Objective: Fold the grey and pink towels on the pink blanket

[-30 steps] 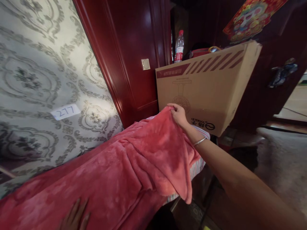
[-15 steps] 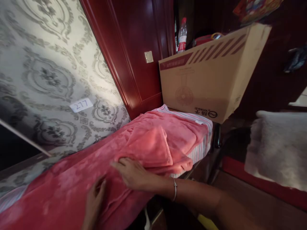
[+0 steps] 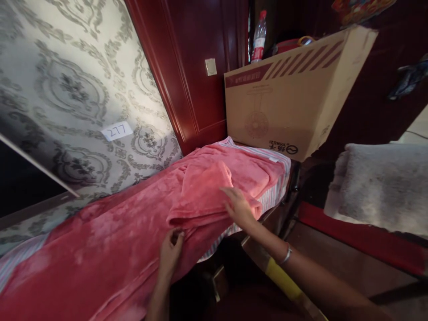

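A pink fleece blanket [image 3: 110, 240] lies spread along a narrow bed against the wall, with a folded-over flap [image 3: 203, 191] near its far end. My right hand [image 3: 238, 206] lies flat on that flap with fingers stretched out; a bracelet circles its wrist. My left hand [image 3: 170, 252] pinches the blanket's near edge just below the flap, fingers curled on the cloth. A striped sheet [image 3: 277, 196] shows under the blanket at the bed's end.
A large cardboard box [image 3: 290, 93] stands on the bed's far end, with a water bottle [image 3: 259, 35] behind it. Dark red wood panelling [image 3: 194, 67] and patterned wallpaper with a "277" label [image 3: 117, 131] line the left. A grey fluffy cover [image 3: 381, 187] lies at right.
My right hand let go of the lifted blanket corner, laid it down folded, and now rests on the flap farther right. My left hand moved right to the blanket's edge.
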{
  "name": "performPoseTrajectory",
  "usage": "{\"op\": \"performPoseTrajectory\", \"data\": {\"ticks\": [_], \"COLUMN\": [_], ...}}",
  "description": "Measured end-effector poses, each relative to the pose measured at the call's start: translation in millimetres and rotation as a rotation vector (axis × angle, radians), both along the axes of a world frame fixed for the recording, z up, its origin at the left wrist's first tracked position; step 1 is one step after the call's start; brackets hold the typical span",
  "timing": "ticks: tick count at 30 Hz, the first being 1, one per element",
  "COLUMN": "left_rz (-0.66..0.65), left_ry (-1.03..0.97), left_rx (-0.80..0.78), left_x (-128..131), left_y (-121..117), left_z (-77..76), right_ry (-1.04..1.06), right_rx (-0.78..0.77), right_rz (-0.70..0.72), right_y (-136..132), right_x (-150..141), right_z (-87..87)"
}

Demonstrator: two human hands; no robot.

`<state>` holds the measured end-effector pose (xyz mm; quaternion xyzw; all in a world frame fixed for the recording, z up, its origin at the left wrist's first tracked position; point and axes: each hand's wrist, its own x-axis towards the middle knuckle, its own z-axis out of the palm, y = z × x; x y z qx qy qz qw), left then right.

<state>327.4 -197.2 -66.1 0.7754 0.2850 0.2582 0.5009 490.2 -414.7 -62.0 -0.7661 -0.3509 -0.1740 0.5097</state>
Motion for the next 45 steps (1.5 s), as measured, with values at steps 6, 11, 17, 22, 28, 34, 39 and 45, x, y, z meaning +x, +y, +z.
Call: {"op": "performPoseTrajectory", "data": {"ticks": [6, 11, 17, 22, 28, 34, 39, 45], "left_rz": [0.034, 0.169, 0.172, 0.037, -0.020, -0.068, -0.104, -0.044], "left_ry": [0.146, 0.109, 0.228, 0.364, 0.435, 0.297, 0.002, -0.485], "left_rx": [0.118, 0.219, 0.293, 0.496, 0.703, 0.531, -0.051, -0.332], "left_x": [15.0, 15.2, 23.3, 26.8, 37.7, 54.0, 54.5, 74.0], "left_y": [5.6, 9.9, 7.5, -2.5, -21.1, -18.8, -13.4, 47.5], "left_z": [1.4, -0.3, -2.7, 3.5, 12.6, 10.1, 27.2, 97.2], "right_ry": [0.244, 0.202, 0.317, 0.516, 0.474, 0.438, 0.460, 0.315], "right_rx": [-0.131, 0.061, 0.358, 0.364, 0.273, 0.177, 0.296, 0.346], "right_rz": [-0.061, 0.099, -0.122, -0.239, -0.186, -0.201, -0.360, -0.223], "right_y": [-17.8, -17.8, -76.0, -117.6, -122.2, -96.1, -80.9, -69.6], "right_x": [42.9, 57.6, 106.4, 105.4, 74.0, 53.9, 43.5, 39.4], "right_z": [-30.7, -19.6, -4.2, -52.1, -105.6, -125.1, -112.3, -20.4]}}
